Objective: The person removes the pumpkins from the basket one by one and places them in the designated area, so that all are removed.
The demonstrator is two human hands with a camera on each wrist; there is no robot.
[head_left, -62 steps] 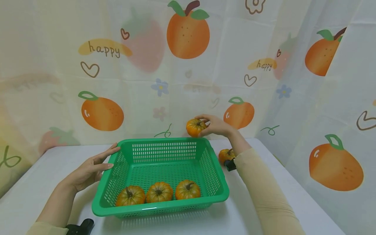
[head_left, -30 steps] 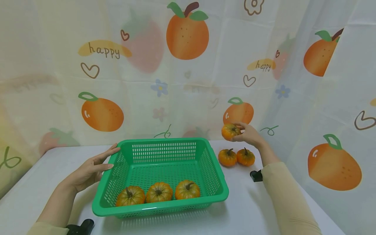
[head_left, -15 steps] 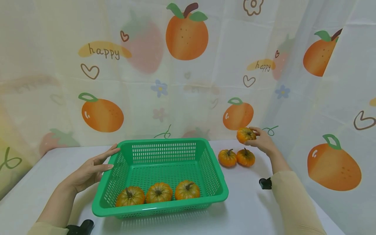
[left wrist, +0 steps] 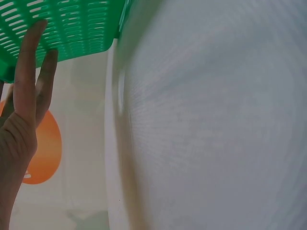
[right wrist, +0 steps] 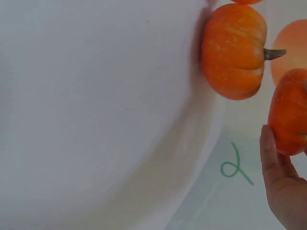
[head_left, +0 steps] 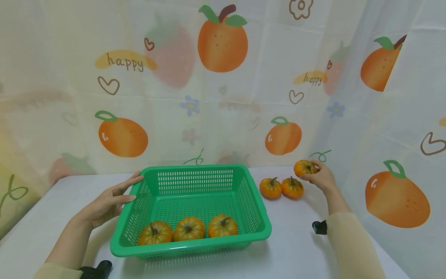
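A green plastic basket (head_left: 189,244) stands on the white table, with three small pumpkins in a row along its near side: a left one (head_left: 155,232), a middle one (head_left: 189,228) and a right one (head_left: 223,225). My left hand (head_left: 104,205) rests against the basket's left rim; in the left wrist view its straight fingers (left wrist: 29,72) touch the slotted outer wall. Beyond the basket's right side, my right hand (head_left: 322,176) holds an orange pumpkin (head_left: 304,167) between thumb and fingers. The right wrist view shows this held pumpkin (right wrist: 288,115) above the tabletop, partly cut off by the frame.
Two more pumpkins, one (head_left: 270,188) near the basket and another (head_left: 292,187) beside it, sit on the table (head_left: 285,240) just left of the right hand. A fruit-printed curtain (head_left: 223,116) hangs behind the table and along its right side.
My right hand has carried its pumpkin from above the basket's back right corner, rightward past the two table pumpkins and down toward the table. The left hand and basket stay put.
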